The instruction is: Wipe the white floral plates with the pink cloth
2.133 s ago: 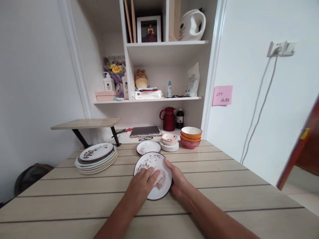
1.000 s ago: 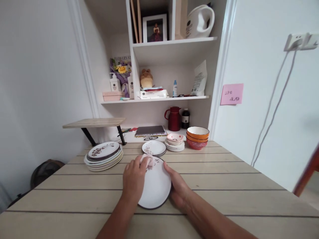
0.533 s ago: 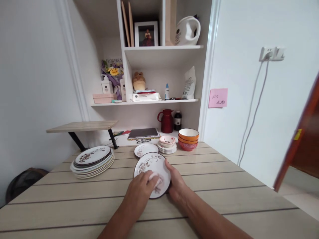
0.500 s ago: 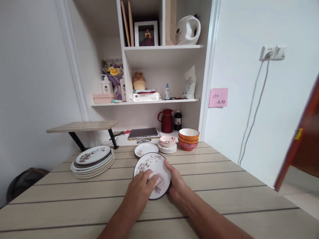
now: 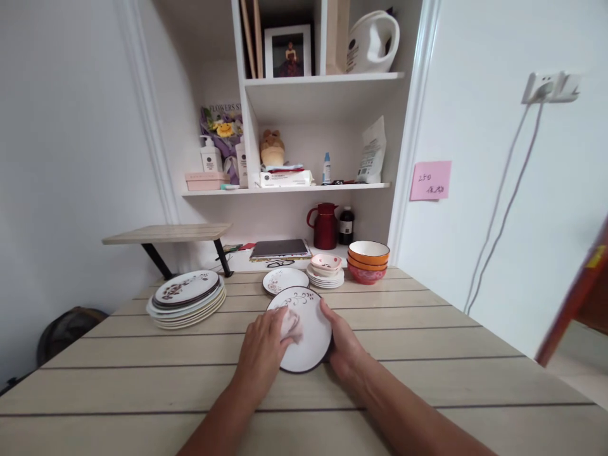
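Observation:
A white plate (image 5: 308, 342) with a dark rim and a brown vine pattern lies flat on the wooden table (image 5: 427, 354). My left hand (image 5: 261, 354) presses a small pale cloth (image 5: 291, 324) onto the plate's left half, fingers closed over it. My right hand (image 5: 342, 342) grips the plate's right rim, thumb on top.
A stack of large patterned plates (image 5: 186, 297) sits at the left. Behind the plate lie a small plate (image 5: 285, 280), a stack of saucers with a pink dish (image 5: 325, 271), and stacked orange and red bowls (image 5: 368, 261). Shelves with a red jug (image 5: 325, 226) stand behind.
The cloth under my left hand has slid from the plate's lower middle up to its left side. My right hand keeps its hold on the rim.

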### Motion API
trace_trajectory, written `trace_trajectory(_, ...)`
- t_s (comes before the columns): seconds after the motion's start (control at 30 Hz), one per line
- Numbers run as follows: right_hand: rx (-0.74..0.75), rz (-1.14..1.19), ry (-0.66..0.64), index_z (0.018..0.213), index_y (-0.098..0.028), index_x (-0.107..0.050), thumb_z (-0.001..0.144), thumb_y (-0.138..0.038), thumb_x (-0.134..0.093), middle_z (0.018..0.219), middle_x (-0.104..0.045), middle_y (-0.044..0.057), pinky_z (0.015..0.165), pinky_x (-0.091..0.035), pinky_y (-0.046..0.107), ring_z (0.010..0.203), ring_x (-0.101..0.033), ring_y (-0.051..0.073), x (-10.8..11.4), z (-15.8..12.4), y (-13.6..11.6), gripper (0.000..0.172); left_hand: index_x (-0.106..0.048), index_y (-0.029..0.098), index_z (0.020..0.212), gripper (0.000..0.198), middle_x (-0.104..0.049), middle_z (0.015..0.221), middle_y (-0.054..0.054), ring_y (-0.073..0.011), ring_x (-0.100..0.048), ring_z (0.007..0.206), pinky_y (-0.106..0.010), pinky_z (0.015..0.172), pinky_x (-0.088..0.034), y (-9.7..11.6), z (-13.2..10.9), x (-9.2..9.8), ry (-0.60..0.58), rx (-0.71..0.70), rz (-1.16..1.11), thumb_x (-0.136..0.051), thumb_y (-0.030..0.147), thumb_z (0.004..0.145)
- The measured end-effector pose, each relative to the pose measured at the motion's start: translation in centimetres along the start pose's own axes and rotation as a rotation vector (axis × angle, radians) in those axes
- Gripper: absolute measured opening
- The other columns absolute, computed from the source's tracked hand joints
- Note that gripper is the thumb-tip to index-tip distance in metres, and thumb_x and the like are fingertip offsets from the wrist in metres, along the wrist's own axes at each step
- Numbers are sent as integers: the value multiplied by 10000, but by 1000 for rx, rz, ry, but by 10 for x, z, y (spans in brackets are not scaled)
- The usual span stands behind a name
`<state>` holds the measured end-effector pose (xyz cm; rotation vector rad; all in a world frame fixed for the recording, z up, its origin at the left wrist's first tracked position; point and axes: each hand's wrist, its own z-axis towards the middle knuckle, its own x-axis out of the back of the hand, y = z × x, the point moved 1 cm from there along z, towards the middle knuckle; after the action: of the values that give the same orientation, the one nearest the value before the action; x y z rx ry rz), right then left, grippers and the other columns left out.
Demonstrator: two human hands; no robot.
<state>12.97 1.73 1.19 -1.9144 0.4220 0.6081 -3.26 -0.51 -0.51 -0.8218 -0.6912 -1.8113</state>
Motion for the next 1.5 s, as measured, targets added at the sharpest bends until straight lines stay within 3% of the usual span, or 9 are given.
trace_trajectory(0.13, -27, 68, -52, 1150, -132, -643, 817, -526, -580, 1027, -742, 118, 892, -508, 390, 917, -700, 250, -3, -3, 6, 520, -492, 214, 1190, 385, -608, 1091, -49, -202, -605, 977, -316, 790, -493, -6, 1, 7, 83, 133, -18, -593, 150, 823)
trace_trajectory(0.27, -81, 68, -136, 1144, -114, -644, 819, -517, -583, 1011, -743, 136, 920, -492, 373, 921, -701, 244, -11, -9, 15, 522, -538, 236, 1185, 399, -555, 1168, -80, -209, -625, 874, -288, 632, -492, -15, -2, 17, 214, 294, 186, -548, 94, 811)
trace_trajectory(0.4, -110, 33, -187, 1126, -103, -649, 809, -520, -592, 982, -747, 142, 903, -499, 387, 895, -705, 256, -15, -13, 18, 527, -546, 264, 1239, 450, -571, 1175, -97, -212, -628, 842, -316, 679, -511, -8, -4, 12, 243, 73, 339, -486, 70, 837)
trace_trajectory(0.6, -52, 78, -165, 1067, -99, -654, 821, -531, -573, 939, -749, 136, 875, -510, 388, 872, -702, 256, -11, -6, 16, 504, -482, 245, 1334, 494, -564, 1225, -113, -251, -581, 1097, -382, 896, -508, 12, -8, -1, 134, -259, 68, -555, 186, 849)
trace_trajectory(0.8, -34, 122, -136, 1068, -94, -652, 833, -524, -559, 936, -747, 118, 904, -490, 349, 892, -692, 234, -8, 1, 12, 498, -367, 239, 1437, 566, -528, 1347, -125, -280, -493, 1236, -500, 1032, -413, 9, -7, 6, -10, -243, -150, -502, 379, 906)
trace_trajectory(1.0, -39, 119, -178, 1115, -91, -638, 837, -551, -526, 986, -739, 131, 917, -477, 363, 932, -682, 239, -6, 3, 12, 549, -514, 322, 1338, 409, -589, 1304, -42, -193, -524, 1202, -409, 1053, -415, 8, 2, 19, -143, -145, -420, -348, 272, 967)
trace_trajectory(1.17, -47, 160, -266, 1134, -84, -628, 879, -512, -468, 1005, -735, 132, 929, -472, 365, 933, -682, 235, -4, 6, 11, 523, -538, 352, 1301, 450, -567, 1314, -21, -186, -510, 1208, -381, 1067, -400, 7, 1, 19, -235, -163, -456, -506, 189, 883)
trace_trajectory(1.33, -92, 189, -314, 1117, -67, -627, 882, -509, -462, 1005, -731, 144, 901, -490, 384, 884, -693, 247, -3, 7, 11, 526, -577, 335, 1223, 447, -605, 1179, -13, -171, -561, 1065, -298, 930, -479, 16, -1, 21, -240, -231, -362, -604, 128, 828)
trace_trajectory(1.5, -75, 147, -286, 1088, -74, -643, 872, -504, -497, 971, -739, 136, 851, -509, 360, 830, -695, 229, -4, 4, 13, 503, -620, 309, 1139, 297, -641, 1028, -10, -182, -585, 863, -292, 726, -500, 23, 2, 16, -117, -356, -11, -601, 206, 861)
